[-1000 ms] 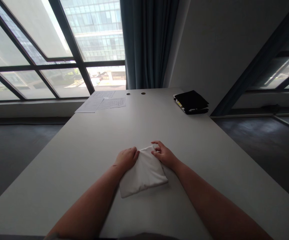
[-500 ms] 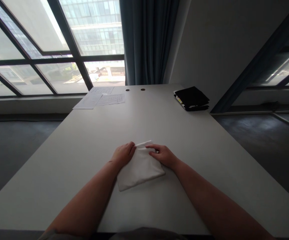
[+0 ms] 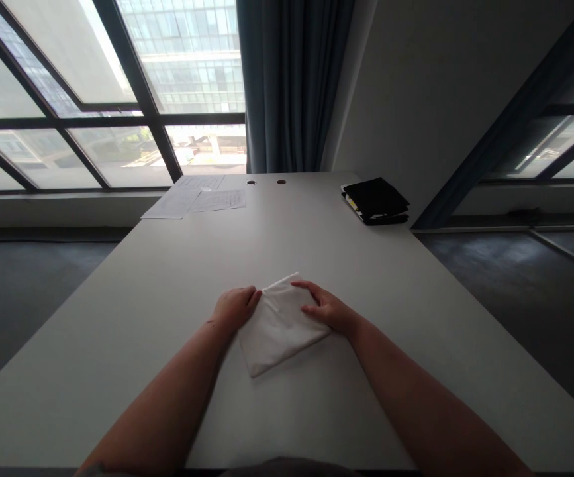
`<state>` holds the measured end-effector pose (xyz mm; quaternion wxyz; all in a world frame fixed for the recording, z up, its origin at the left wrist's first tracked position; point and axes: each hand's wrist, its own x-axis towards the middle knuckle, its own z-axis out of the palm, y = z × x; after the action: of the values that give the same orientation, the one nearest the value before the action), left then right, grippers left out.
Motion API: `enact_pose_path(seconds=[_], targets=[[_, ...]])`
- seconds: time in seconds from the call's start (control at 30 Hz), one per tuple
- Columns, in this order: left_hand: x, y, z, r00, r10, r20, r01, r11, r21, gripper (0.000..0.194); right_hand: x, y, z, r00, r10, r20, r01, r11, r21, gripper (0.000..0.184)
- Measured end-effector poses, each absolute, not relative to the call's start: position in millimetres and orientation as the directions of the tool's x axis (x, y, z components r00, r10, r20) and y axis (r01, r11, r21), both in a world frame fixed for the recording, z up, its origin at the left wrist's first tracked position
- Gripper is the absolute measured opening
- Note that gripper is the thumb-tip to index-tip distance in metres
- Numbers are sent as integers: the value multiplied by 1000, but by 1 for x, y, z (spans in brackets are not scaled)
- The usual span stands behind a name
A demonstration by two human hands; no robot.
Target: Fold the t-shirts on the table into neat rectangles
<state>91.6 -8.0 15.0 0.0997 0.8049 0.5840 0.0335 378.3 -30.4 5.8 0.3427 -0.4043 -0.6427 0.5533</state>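
A flat white cloth, four-sided with slight creases, lies slanted on the white table in front of me. Whether it is a folded piece or a pouch, I cannot tell. My left hand has its fingers closed on the upper left corner, pinching the edge. Across the right side lies my right hand, its index finger stretched along the upper edge and its thumb apart from it on the fabric. The remaining right fingers are mostly hidden. One lower corner of the cloth points toward me.
Several printed sheets lie at the table's far left. A black folder-like stack sits at the far right edge. Two round cable holes are near the back edge of the table. Beyond are a curtain and windows.
The cloth has turned a little counter-clockwise, its near corner shifting right and its right corner rising. My left hand has moved slightly left; my right thumb and index finger are farther apart.
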Motion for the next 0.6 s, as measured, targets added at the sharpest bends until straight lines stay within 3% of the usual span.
enact_pose_path(seconds=[0.2, 0.37, 0.6], targets=[[92, -6, 15, 263, 963, -59, 948, -246, 203, 43, 384, -28, 10, -578, 801, -154, 156, -77, -985, 58], [91, -5, 13, 238, 971, -31, 950, -226, 214, 41, 380, -28, 11, -548, 819, -170, 187, -78, -979, 58], [88, -1, 14, 51, 999, -19, 981, -47, 188, 39, 404, -17, 36, -482, 868, -120, 407, 101, -908, 59]])
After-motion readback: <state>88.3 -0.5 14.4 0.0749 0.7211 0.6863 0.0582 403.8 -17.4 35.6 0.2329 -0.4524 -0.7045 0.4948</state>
